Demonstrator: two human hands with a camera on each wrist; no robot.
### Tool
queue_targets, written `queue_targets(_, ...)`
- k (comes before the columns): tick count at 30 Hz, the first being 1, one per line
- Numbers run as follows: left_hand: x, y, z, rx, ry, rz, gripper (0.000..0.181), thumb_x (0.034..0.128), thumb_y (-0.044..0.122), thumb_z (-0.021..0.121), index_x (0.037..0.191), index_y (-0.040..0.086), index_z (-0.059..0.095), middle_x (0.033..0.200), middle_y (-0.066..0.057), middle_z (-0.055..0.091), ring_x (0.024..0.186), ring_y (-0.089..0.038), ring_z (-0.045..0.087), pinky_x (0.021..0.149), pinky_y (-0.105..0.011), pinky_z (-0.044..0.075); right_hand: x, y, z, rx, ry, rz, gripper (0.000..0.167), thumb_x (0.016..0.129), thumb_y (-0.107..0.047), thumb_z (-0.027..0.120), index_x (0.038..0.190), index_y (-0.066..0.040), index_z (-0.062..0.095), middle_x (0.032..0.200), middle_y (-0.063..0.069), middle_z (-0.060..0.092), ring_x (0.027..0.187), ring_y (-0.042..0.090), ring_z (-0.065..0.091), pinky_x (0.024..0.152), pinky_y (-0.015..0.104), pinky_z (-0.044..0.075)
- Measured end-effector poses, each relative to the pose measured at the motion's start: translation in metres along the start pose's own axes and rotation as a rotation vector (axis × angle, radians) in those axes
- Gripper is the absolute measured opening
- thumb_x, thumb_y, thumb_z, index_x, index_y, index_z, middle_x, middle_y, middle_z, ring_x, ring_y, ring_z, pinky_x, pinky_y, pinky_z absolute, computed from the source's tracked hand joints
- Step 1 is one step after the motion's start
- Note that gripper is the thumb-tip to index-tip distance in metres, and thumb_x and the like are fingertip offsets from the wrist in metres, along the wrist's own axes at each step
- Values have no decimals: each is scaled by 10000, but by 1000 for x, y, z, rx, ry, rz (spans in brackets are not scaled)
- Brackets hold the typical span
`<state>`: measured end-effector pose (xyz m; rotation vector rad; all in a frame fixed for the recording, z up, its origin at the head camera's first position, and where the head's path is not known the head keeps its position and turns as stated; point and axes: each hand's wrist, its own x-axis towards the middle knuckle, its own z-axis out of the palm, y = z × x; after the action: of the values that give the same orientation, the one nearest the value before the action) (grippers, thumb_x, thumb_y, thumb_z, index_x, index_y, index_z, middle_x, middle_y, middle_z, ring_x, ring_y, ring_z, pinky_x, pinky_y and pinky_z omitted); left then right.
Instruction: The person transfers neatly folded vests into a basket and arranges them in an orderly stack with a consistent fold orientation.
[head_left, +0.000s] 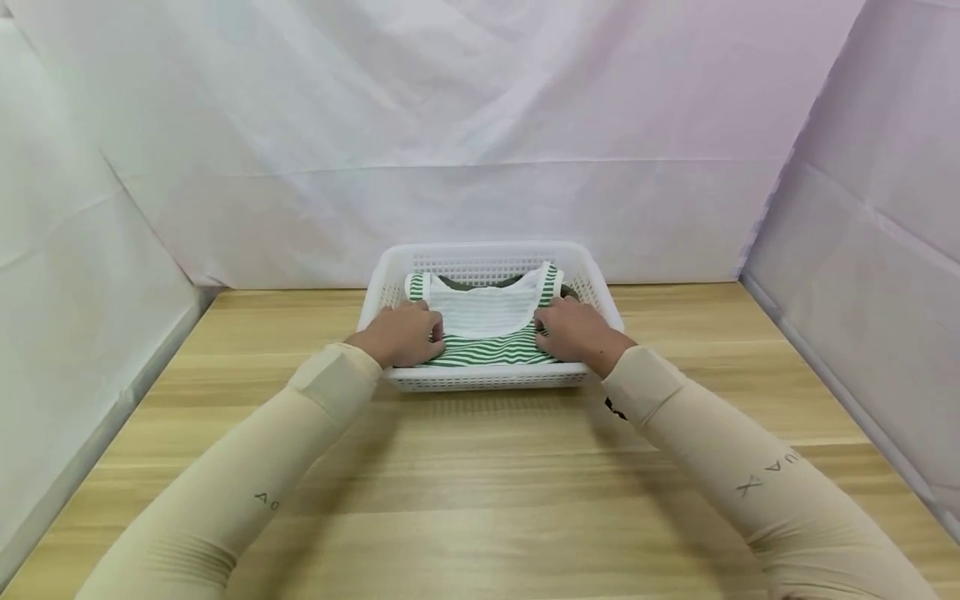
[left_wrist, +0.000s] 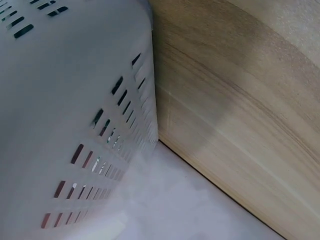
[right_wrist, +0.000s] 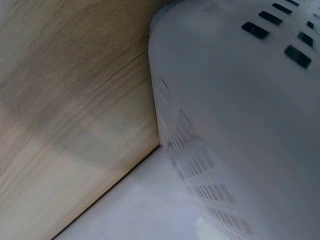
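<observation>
A green-and-white striped tank top [head_left: 487, 350] lies in a white plastic basket [head_left: 491, 379], its wide neckline toward the back and the pale inside showing. My left hand [head_left: 408, 333] reaches over the basket's left side, its curled fingers gripping the top's left edge. At the opposite edge, my right hand [head_left: 573, 332] holds the cloth with bent fingers. Part of a dark olive cloth [head_left: 512, 282] shows behind the neckline. Both wrist views show only the slotted outside of the basket wall [left_wrist: 65, 100], [right_wrist: 225, 90]; the hands are out of sight there.
The basket stands on a wood-grain table [head_left: 480, 483], near its back edge. A white sheet [head_left: 480, 208] hangs right behind it, with white side panels [head_left: 870, 208] to left and right.
</observation>
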<state>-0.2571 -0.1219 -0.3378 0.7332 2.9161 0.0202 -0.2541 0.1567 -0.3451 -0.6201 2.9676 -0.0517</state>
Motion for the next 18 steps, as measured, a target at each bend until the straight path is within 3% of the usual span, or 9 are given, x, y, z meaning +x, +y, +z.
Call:
queue_targets(7,-3,-2,-2,-3,-3,1,221,950,322,562,983,154,701,1006,-50,618,936,-235,567,836,-492,506,5,-3,2,-17,15,13,253,989,-225,528,1131,-85,685,1122,117,664,979,283,600,812,466,507)
queue_targets(11,-5,-2,-5,-23,-6,1,253,960,326,573,1038,134,719,1037,-51,663,960,-223,613,861,-516,507,6,-5,4,23,-10,41,341,1005,-276,509,1257,-85,637,1270,144,615,1129,328,583,908,510,498)
queue_targets(15,-8,0,-7,-31,26,-6,321,986,354,557,1176,135,695,1202,-81,678,1118,-286,634,952,-607,452,3,-5,4,97,27,67,438,1024,-318,484,1383,-78,554,1417,173,517,1308,366,493,1012,558,454)
queue_targets(18,-11,3,-9,-18,79,-21,437,1006,397,533,1349,136,601,1373,-113,604,1284,-356,552,1056,-651,369,-2,-3,1,132,98,80,474,1030,-346,473,1431,-94,511,1464,171,468,1382,375,421,1052,584,417)
